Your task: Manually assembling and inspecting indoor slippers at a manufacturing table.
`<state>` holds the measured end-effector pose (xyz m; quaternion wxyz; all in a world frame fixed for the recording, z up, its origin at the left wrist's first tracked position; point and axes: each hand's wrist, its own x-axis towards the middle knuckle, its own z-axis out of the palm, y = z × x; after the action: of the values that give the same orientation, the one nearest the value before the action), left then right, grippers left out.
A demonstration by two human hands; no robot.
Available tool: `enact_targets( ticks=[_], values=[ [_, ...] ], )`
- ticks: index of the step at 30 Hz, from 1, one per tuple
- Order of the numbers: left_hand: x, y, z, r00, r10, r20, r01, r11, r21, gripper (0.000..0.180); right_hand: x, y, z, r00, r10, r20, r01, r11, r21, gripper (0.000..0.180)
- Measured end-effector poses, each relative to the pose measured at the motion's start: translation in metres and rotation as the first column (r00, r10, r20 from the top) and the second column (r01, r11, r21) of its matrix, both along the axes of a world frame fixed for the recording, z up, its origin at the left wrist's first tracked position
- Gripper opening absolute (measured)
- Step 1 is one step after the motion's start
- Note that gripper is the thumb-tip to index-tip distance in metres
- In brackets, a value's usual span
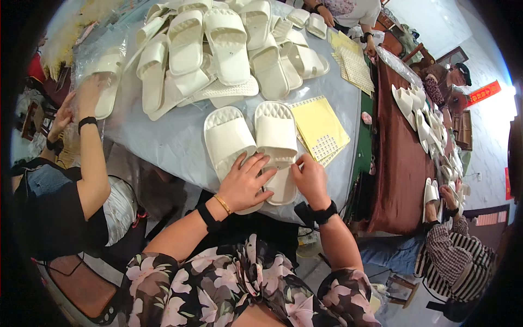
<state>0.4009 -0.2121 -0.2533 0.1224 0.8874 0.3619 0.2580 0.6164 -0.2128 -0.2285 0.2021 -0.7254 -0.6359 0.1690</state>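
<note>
Two cream slippers lie side by side before me, a left slipper (230, 139) and a right slipper (275, 133), both with quilted insoles and toes pointing away. My left hand (245, 182) rests across the near parts of both, fingers spread and thumb over the right slipper's heel. My right hand (310, 179) is closed at that slipper's right edge, its fingertips bunched; whatever they may hold is hidden. Beside the pair lies a yellow sheet (320, 126) over sheets of small printed stickers (327, 147).
A heap of cream slippers (226, 46) covers the table's far part. At left, a co-worker's hands (90, 92) handle a slipper (110, 82) near clear plastic. More sticker sheets (351, 62) lie far right. Other people work by a brown-covered table (389, 158) with slippers.
</note>
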Motion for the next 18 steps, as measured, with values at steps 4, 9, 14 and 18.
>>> enact_targets(
  ticks=[4, 9, 14, 18],
  values=[
    [-0.005, 0.002, -0.005, 0.995, -0.044, 0.085, 0.046, 0.999, -0.019, 0.045, 0.010, -0.017, -0.008, 0.989, -0.048, -0.139, 0.052, 0.998, 0.026, 0.018],
    [-0.013, -0.005, 0.005, 0.981, 0.133, 0.140, -0.091, 0.959, -0.268, 0.029, 0.012, -0.037, -0.020, 0.994, 0.023, -0.108, 0.001, 0.976, 0.218, 0.026],
    [0.003, -0.011, -0.003, 0.941, 0.309, 0.138, -0.299, 0.950, -0.091, 0.041, -0.005, -0.051, -0.024, 0.965, 0.065, -0.253, -0.044, 0.995, 0.087, 0.020],
    [0.021, -0.006, 0.004, 0.935, 0.349, -0.059, -0.351, 0.936, -0.029, 0.063, -0.009, -0.054, -0.025, 0.945, 0.159, -0.286, -0.128, 0.984, 0.125, 0.013]
  ],
)
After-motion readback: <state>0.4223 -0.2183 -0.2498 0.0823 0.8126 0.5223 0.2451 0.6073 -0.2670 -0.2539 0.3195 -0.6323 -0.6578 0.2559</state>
